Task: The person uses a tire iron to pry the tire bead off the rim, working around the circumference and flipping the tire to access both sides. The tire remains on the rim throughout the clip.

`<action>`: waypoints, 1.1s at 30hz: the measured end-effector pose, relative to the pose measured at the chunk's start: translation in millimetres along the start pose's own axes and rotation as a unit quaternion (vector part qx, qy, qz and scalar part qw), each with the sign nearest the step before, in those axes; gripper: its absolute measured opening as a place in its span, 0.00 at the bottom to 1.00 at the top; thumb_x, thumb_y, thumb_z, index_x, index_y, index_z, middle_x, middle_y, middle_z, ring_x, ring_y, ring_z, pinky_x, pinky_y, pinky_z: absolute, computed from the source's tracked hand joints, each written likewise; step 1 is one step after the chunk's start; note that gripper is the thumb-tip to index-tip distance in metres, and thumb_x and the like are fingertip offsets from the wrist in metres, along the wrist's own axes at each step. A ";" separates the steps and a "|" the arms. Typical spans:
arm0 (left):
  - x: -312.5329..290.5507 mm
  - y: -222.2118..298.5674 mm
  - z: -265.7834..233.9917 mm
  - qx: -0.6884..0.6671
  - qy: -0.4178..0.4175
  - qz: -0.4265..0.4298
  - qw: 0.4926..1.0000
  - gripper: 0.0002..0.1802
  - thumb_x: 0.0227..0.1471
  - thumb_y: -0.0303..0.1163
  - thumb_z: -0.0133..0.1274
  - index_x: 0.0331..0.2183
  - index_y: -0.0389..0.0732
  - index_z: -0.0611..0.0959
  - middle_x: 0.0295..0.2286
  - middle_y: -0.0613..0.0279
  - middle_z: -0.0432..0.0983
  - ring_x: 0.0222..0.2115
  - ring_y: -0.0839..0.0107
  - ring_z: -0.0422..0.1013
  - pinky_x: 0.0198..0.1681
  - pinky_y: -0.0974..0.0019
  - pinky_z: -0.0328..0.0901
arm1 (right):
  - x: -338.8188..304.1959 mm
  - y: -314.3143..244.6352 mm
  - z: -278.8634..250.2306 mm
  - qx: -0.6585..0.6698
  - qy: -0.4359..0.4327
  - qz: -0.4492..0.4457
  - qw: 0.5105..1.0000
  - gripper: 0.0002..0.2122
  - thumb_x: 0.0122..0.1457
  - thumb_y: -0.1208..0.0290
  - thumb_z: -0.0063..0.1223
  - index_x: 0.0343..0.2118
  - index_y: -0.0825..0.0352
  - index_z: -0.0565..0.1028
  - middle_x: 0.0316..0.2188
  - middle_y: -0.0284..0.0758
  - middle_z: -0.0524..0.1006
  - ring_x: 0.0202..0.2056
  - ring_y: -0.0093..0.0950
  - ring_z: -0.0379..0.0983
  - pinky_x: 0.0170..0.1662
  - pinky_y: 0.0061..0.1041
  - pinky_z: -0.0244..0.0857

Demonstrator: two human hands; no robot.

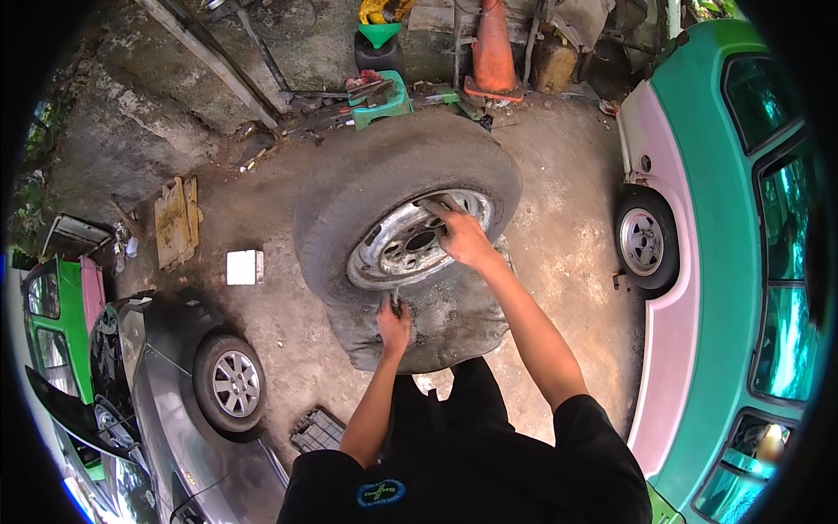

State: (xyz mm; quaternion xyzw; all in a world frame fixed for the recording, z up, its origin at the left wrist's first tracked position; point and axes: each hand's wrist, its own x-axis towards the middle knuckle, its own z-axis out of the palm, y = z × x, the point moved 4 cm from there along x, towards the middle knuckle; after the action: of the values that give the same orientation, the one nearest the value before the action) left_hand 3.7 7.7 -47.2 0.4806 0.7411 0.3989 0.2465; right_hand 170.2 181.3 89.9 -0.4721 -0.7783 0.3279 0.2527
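While the tyre (384, 175) is leaning over a flat one, the right hand (460, 236) is gripping its rim (410, 244); the left hand (393, 321) is pinching the valve below.

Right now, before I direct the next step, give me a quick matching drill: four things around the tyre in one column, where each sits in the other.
Things:
1. right hand
2. left hand
3. orange cone
4. white block

Places:
A. on the ground left of the tyre
B. at the tyre's lower edge
C. on the metal rim
D. beyond the tyre, by the wall

Pairs: 1-C, 2-B, 3-D, 4-A
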 end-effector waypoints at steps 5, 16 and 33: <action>20.1 -10.4 -7.2 -0.163 0.116 -0.045 0.979 0.10 0.53 0.22 0.49 0.39 0.31 0.74 0.23 0.48 0.75 0.19 0.58 0.67 0.26 0.63 0.63 | -2.2 -10.9 7.0 -0.078 0.036 0.022 0.996 0.28 0.47 0.78 0.51 0.55 0.60 0.67 0.55 0.45 0.67 0.53 0.47 0.66 0.53 0.40 0.64; 39.0 -42.5 36.6 -0.389 0.002 -0.173 0.905 0.18 0.59 0.25 0.48 0.51 0.34 0.69 0.40 0.64 0.71 0.30 0.73 0.66 0.33 0.73 0.61 | 27.8 -12.8 23.8 -0.253 0.096 -0.057 0.961 0.21 0.56 0.58 0.55 0.50 0.61 0.70 0.48 0.38 0.71 0.51 0.45 0.65 0.52 0.45 0.59; 87.6 -5.2 4.6 -0.182 0.116 -0.048 0.975 0.29 0.54 0.20 0.42 0.57 0.26 0.58 0.49 0.36 0.67 0.48 0.47 0.65 0.55 0.62 0.56 | 52.1 -16.1 32.6 -0.196 0.093 0.065 0.974 0.21 0.57 0.58 0.55 0.53 0.53 0.69 0.55 0.38 0.66 0.57 0.55 0.58 0.53 0.59 0.57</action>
State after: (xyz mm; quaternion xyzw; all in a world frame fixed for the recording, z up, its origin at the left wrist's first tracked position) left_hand -32.0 87.8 -52.4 0.3416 0.7016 0.5683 0.2609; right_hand 116.0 214.0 84.9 -0.5908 -0.7678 0.1394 0.2048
